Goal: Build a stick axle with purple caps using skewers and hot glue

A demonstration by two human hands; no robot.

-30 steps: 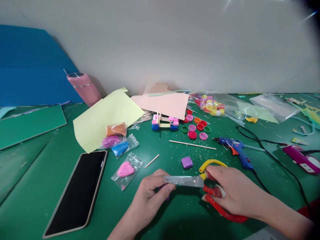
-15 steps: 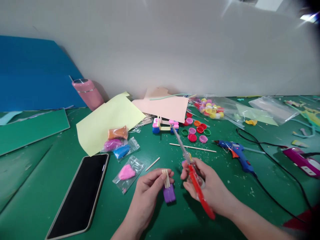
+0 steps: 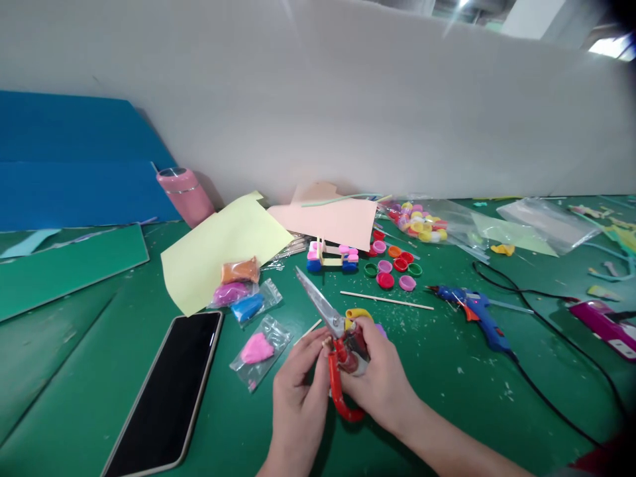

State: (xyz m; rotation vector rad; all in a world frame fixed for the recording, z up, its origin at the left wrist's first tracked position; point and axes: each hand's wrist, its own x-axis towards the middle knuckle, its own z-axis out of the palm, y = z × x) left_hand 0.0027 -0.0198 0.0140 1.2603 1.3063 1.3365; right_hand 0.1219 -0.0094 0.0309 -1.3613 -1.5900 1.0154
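the right hand [image 3: 380, 374] is curled round the metal scissors with red and yellow handles [image 3: 322, 301], above the green surface [image 3: 238, 434]; the left hand [image 3: 301, 387] pinches pale wooden sticks [image 3: 326, 343] close beside the handles.

Behind the scuffed green bench [image 3: 238, 430], with a dark seam [image 3: 60, 366] at left, a pale grey partition [image 3: 308, 99] with glare streaks. Over its top edge at upper right, a white pillar [image 3: 534, 21], a small light [image 3: 464, 2] and a bright patch [image 3: 612, 47].
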